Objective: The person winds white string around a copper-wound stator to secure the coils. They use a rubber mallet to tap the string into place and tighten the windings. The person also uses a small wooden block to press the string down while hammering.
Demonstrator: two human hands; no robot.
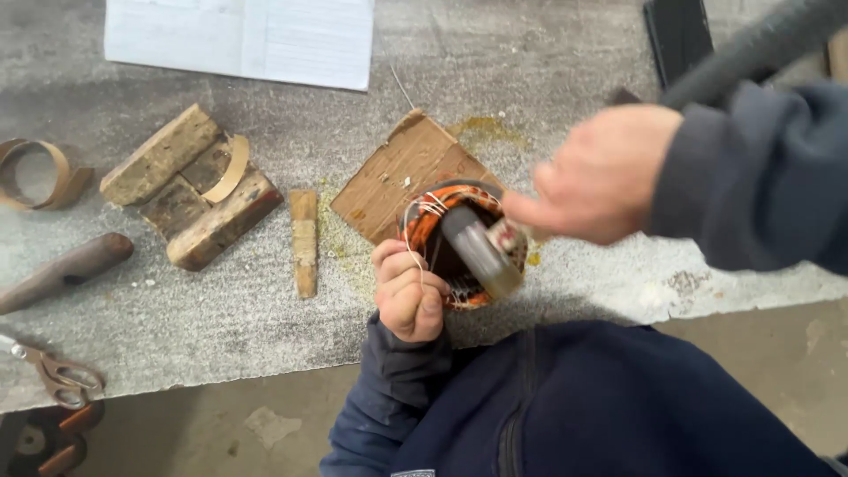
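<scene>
- Grey worktop (530, 79); stacked wood blocks (190, 185) at 10 o'clock of the coil, small wood wedge (304, 240) at 9, long axis running 12–6.
- Brown cardboard piece (389, 181) lies under and at 11 o'clock of the coil; white paper (238, 35) far at 11; tape ring (35, 172), dark handle (62, 269), scissors (57, 378) way off at 9.
- Wound copper coil (437, 225), orange with pale wire ends, sits at worktop's near edge, centre frame; opening faces up toward camera.
- Hammer (481, 252): head blurred over coil's mouth, blocking its inside; its long axis can't be told through the blur.
- Left hand (408, 296) at 7 o'clock of coil, fingers curled tight, gripping coil's rim and a wire strand.
- Right hand (605, 177) at 2 o'clock, blurred, fingers closed round hammer's handle end.
</scene>
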